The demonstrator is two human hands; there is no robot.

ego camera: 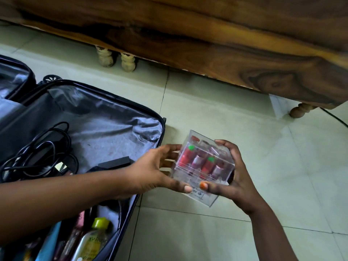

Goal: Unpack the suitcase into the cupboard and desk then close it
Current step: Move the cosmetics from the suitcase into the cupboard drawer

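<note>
tiled floor (244,129) | both hands' grip holds clear box (202,166) | contents blurred | suitcase (113,117) cut off left

The clear box (204,166) in the middle of the frame holds red and pink tubes with green dots on top. At lower left, the suitcase (105,117) has shiny grey lining, black cables (37,151) and a bottle (92,240) with a yellow-green cap. The floor (207,102) is pale green tile, and the wood (188,34) across the top is brown with dark streaks.

One head-worn wide-angle view looks steeply down and forward at the tiled floor (244,119), close above the open suitcase (105,117) at left, wooden furniture (207,34) across the top
</note>
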